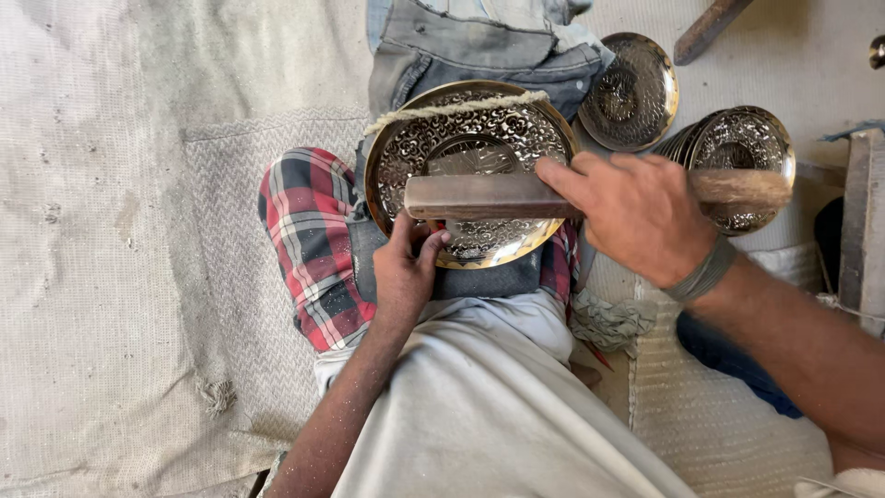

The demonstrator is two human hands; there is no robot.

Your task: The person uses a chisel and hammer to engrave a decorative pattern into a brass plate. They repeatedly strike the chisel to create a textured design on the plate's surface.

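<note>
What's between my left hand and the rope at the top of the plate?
In the head view, the engraved plate and the flat bar lying across it sit between the left hand and the rope.

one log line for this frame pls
left hand: steadies engraved plate edge | right hand: grips flat bar across plate | rope: over rim

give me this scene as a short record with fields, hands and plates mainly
setting: person seated on woven mats
left hand: left hand steadies the lower rim of the engraved metal plate on the lap
right hand: right hand grips a long bar-shaped tool laid across the plate
rope: twisted cord across the plate's upper edge
nearby: single engraved plate, stack of engraved plates
clothing: plaid cloth, wristbands
</note>
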